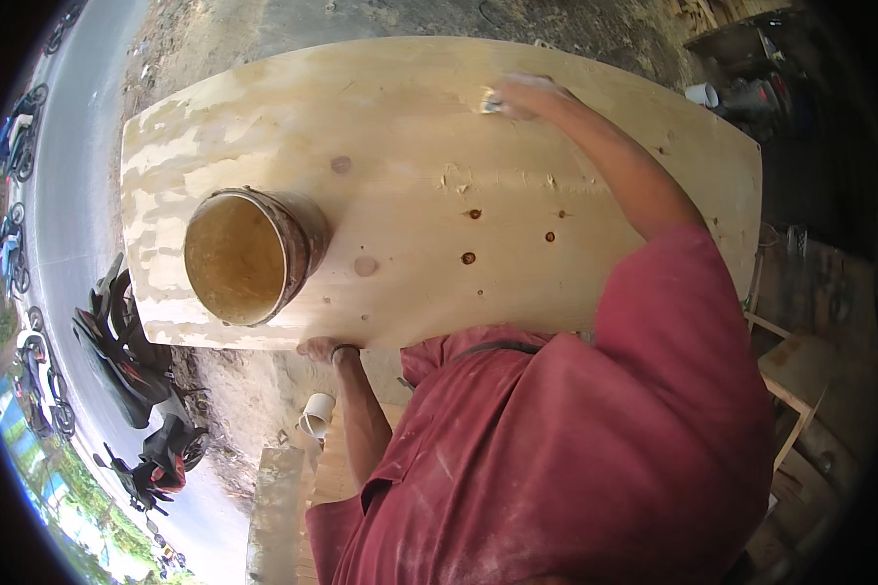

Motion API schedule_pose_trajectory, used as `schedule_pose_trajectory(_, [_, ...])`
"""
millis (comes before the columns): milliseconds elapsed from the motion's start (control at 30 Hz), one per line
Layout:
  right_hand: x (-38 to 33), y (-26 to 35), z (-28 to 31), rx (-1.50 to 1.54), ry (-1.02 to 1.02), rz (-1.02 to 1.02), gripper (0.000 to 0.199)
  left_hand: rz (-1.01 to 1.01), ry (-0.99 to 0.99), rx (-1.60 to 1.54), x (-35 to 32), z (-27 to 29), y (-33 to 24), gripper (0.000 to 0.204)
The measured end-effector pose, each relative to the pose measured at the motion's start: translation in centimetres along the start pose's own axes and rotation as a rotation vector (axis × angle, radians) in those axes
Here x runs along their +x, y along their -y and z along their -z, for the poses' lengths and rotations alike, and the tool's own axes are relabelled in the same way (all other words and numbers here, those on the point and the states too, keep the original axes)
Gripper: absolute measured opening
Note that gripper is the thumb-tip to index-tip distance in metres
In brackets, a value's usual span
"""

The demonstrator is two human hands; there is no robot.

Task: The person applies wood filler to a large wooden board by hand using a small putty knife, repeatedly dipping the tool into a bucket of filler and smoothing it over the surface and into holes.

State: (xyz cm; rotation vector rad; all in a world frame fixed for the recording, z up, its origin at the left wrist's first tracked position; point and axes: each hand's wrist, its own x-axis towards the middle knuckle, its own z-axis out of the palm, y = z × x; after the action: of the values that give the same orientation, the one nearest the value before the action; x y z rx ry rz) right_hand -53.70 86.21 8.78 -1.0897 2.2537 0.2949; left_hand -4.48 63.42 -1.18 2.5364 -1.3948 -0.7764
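A large pale wooden board [410, 195] with dark knots lies in front of me, patchy with light filler toward its left end. My right hand [529, 96], dusted white, is closed around a small tool smeared with yellowish paste [491, 100] against the far part of the board. The tool's exact kind is too small to make out. My left hand [318, 349] touches the board's near edge, a dark band at its wrist; its fingers do not show clearly. On the left half stands a round bucket [234, 258], tan inside, its outer wall stained.
A parked motorcycle [127, 361] stands just left of the board, beside a road [73, 195] with more motorbikes. Near my left forearm is a white cup [317, 414]. Another white container [701, 95] sits off the far right corner. Wooden frames [790, 409] are at the right.
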Motion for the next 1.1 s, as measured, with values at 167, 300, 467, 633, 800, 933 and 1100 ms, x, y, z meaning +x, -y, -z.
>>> schedule_pose_trajectory(167, [-8.8,-4.2,-6.8,-0.065,0.01,-0.172,0.029,-0.024,-0.039,-0.094,2.2,-1.2,2.8,0.046])
schedule_pose_trajectory(300, [-12.2,-10.5,-9.3,-0.162,0.182,-0.242,0.036,-0.07,-0.025,-0.105,1.8,-1.2,2.3,0.053])
schedule_pose_trajectory(467, [-11.4,-10.4,-6.3,0.168,-0.022,-0.372,0.039,-0.064,-0.071,0.056,2.5,-1.7,2.1,0.056])
schedule_pose_trajectory(633, [-8.2,-7.4,-6.5,0.11,-0.151,-0.381,0.037,-0.088,-0.021,-0.058,0.1,-0.2,0.4,0.057])
schedule_pose_trajectory(800, [-12.9,-8.2,-10.5,0.069,-0.181,-0.381,0.03,-0.096,0.011,-0.099,1.0,-0.4,1.3,0.052])
schedule_pose_trajectory(933, [-18.1,-8.4,-14.2,0.126,-0.058,-0.437,0.028,-0.057,-0.044,-0.004,-0.3,0.0,0.6,0.046])
schedule_pose_trajectory(1100, [-22.2,-8.9,-19.5,0.087,0.039,-0.561,0.028,-0.008,-0.025,-0.091,0.2,-0.2,0.8,0.047])
